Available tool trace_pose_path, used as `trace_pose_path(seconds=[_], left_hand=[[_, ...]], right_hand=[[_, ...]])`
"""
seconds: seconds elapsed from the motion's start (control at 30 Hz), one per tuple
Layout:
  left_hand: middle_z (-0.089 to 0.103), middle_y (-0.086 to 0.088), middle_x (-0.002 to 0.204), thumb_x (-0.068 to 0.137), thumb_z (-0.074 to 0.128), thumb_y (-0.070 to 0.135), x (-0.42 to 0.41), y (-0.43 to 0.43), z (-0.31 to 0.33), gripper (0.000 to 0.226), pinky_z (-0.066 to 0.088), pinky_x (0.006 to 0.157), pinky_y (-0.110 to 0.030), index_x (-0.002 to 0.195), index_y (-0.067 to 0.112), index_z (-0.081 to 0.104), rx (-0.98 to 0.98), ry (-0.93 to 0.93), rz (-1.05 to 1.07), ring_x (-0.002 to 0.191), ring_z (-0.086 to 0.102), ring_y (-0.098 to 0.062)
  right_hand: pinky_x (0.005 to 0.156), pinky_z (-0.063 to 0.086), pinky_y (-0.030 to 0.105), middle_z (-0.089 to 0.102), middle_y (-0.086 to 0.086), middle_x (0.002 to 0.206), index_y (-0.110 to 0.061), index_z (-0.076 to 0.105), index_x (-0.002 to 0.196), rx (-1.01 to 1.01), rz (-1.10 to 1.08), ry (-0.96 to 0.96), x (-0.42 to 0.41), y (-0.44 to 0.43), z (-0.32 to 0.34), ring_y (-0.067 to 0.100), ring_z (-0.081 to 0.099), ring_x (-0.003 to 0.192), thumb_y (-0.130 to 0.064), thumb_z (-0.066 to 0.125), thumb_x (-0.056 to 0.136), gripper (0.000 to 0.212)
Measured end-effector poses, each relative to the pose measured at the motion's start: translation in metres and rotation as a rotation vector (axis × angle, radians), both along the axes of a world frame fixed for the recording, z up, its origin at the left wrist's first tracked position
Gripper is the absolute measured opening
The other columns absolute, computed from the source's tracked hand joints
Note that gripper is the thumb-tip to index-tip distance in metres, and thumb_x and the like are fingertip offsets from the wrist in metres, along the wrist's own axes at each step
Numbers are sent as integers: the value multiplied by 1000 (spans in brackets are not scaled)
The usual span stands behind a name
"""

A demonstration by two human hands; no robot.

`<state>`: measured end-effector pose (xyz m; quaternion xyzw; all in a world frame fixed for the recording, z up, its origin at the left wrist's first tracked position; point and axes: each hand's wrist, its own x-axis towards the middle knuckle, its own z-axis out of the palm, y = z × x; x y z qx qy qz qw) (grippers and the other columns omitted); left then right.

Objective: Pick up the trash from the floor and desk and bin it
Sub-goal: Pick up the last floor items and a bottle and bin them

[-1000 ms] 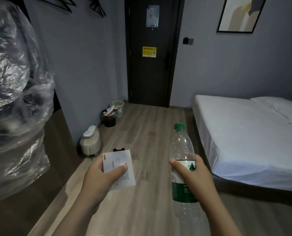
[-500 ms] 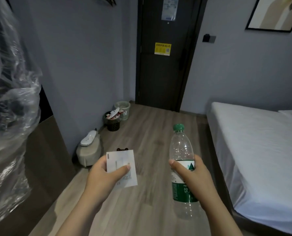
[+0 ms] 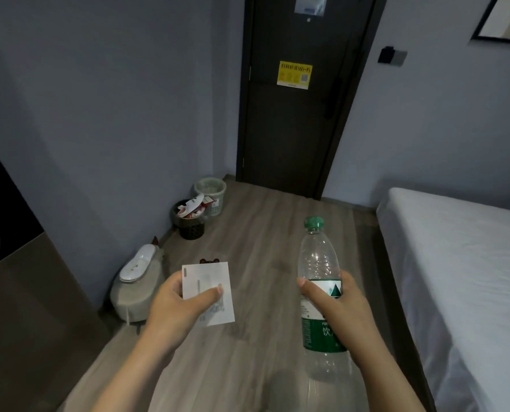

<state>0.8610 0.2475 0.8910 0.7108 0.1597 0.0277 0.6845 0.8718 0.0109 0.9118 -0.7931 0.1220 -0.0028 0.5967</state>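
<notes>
1. Left hand (image 3: 175, 310): thumb clamped over a white paper slip (image 3: 207, 288), pinning it flat against my fingers. The slip is on the near side of the black bin (image 3: 191, 228), well apart from it.
2. Right hand (image 3: 341, 312): curled round the labelled middle of a clear plastic bottle (image 3: 317, 257). The bottle is upright with its green cap on and looks empty. It is nearer me than the black bin and off to its right.
3. Black bin: on the wood floor (image 3: 262, 227) against the wall, with wrappers heaped above its rim.
4. Pale bin (image 3: 213, 190): just behind the black bin. I cannot make out its contents.
5. Small dark item (image 3: 209, 261): on the floor between the black bin and my slip. I cannot tell whether it is trash.
6. Status: two pieces are picked up and neither is binned yet. I judge this to be the carrying stage.
7. Outstanding: reach the black bin and drop both pieces. It looks full, so the pale bin may serve better. The dark item needs checking. The desk is out of view, so I cannot say what remains there.
</notes>
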Motion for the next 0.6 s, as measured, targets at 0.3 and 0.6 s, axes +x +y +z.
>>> trace_pose_path(seconds=[0.3, 0.6], left_hand=[[75, -1, 85, 76, 77, 12, 189, -21, 12, 24, 52, 60, -24, 97, 19, 66, 130, 15, 58, 73, 72, -14], [72, 12, 74, 76, 77, 19, 325, -25, -4, 20, 46, 57, -20, 85, 30, 63, 181, 63, 119, 74, 69, -7]], right_hand=[[60, 45, 26, 67, -4, 86, -29, 55, 99, 33, 82, -50, 207, -29, 18, 12, 65, 78, -41, 77, 75, 35], [60, 45, 24, 67, -5, 86, -27, 55, 100, 17, 156, -25, 361, -33, 11, 10, 66, 77, -40, 76, 76, 34]])
